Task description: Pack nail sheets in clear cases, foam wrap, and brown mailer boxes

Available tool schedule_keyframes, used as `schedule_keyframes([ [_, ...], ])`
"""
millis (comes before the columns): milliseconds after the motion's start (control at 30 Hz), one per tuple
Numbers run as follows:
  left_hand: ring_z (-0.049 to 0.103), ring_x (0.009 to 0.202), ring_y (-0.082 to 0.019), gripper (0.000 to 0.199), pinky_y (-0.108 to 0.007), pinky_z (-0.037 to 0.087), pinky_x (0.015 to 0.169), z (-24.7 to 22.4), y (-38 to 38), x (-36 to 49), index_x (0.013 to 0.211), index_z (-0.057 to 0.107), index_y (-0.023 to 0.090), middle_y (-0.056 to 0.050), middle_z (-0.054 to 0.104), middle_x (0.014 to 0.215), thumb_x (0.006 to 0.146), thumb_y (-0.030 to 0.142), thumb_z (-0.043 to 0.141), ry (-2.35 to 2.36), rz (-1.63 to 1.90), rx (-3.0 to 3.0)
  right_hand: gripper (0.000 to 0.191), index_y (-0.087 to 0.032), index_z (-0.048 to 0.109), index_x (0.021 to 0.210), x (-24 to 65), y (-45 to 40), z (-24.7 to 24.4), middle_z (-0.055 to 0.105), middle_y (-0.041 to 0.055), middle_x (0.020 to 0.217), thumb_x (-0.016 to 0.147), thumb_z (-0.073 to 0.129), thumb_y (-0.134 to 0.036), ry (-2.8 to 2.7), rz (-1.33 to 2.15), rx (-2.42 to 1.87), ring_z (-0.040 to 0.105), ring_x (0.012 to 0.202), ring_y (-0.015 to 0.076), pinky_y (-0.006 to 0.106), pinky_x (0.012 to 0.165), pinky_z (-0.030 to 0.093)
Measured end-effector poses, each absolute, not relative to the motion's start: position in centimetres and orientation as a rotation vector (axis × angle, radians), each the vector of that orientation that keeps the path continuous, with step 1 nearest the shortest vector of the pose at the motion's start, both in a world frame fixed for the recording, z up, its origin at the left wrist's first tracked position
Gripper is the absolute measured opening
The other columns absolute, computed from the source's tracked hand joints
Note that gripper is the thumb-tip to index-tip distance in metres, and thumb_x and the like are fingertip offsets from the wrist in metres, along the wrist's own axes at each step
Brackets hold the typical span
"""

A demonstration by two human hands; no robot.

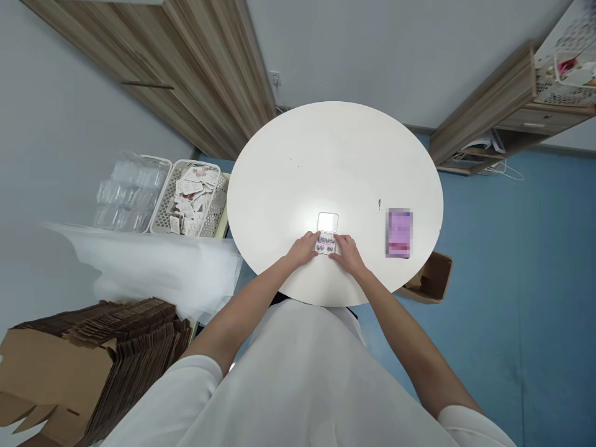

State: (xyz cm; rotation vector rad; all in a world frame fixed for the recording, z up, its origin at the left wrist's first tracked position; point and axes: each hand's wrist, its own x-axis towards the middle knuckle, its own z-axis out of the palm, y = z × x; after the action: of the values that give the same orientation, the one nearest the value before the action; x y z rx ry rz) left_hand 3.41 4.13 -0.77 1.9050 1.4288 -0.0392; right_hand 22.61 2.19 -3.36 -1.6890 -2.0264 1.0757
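Observation:
A small clear plastic case (325, 252) lies on the white oval table (335, 149), close to its near edge. Its transparent lid (328, 221) is flipped back, away from me. Inside the case, several small, shiny round pieces (326, 241) sit in rows; they are too small to name. My left hand (303, 248) grips the case's left side between thumb and fingers. On the opposite side, my right hand (348, 253) holds the right edge in the same way.
A blurred purple-screened device (399, 233) lies on the table's right. Left stand a basket of cards (212, 205), clear plastic packs (128, 192), white sheeting (177, 261) and stacked flat cardboard boxes (60, 366). An open cardboard box (440, 279) sits on the floor.

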Motion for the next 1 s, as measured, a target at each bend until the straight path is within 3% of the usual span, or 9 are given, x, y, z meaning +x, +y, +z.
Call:
schedule_keyframes([
  [600,0.053,0.085,-0.018,0.072,-0.029,0.042,0.074,-1.0,3.4,2.9,0.134,0.024,0.022,-0.009,0.048,0.109,0.071,0.017,0.058,1.432,0.109,1.706,0.069,-0.023,0.033,0.129,22.4,2.1,-2.8,0.044,0.0082,0.115,0.066,0.061,-0.025,-1.923,1.174,-1.772,0.040,0.110,0.0260,0.043,0.091,0.039],
  [800,0.052,0.073,-0.012,0.043,-0.026,0.043,0.072,-1.7,2.4,3.1,0.111,0.050,0.018,-0.005,0.053,0.097,0.070,0.015,0.057,1.510,0.333,1.440,0.066,-0.025,0.037,0.127,22.1,1.5,-2.5,0.048,0.0055,0.112,0.064,0.059,-0.021,-1.392,1.495,-1.822,0.052,0.092,0.0172,0.034,0.080,0.047],
  [1000,0.050,0.064,-0.010,0.024,-0.026,0.042,0.069,-2.2,2.2,3.5,0.089,0.062,0.018,-0.002,0.055,0.083,0.067,0.010,0.056,1.500,0.432,1.273,0.060,-0.023,0.049,0.118,21.7,1.6,-2.6,0.054,0.0027,0.102,0.059,0.055,-0.012,-1.231,1.529,-1.765,0.053,0.085,0.0138,0.034,0.083,0.045],
])
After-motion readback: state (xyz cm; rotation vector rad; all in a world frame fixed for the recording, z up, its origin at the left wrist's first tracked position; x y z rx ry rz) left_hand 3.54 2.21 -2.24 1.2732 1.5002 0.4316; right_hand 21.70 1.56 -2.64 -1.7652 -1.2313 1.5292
